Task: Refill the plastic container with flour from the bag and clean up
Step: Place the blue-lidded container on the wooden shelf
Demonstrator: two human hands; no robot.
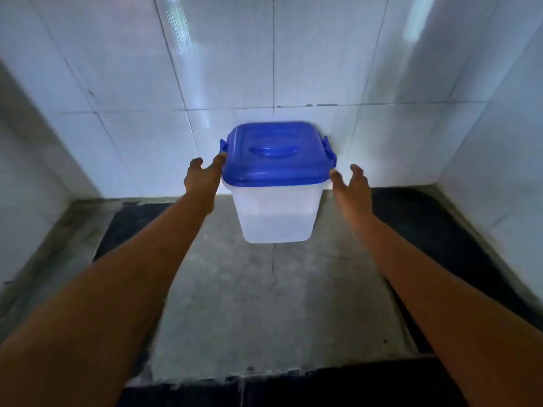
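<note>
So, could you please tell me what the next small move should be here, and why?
Probably close both hands onto the container just below its blue lid, to take hold of it. The left hand and right hand are open on either side of it, the left at the lid's edge, the right just short, and the lid is on.

One container [277,214], one lid [274,167], two hands: left hand [202,179], right hand [352,188].

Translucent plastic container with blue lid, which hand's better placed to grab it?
Left, narrowly: left hand touches the blue plastic lid beside its clip; right hand is at the front corner, contact unclear.
</note>
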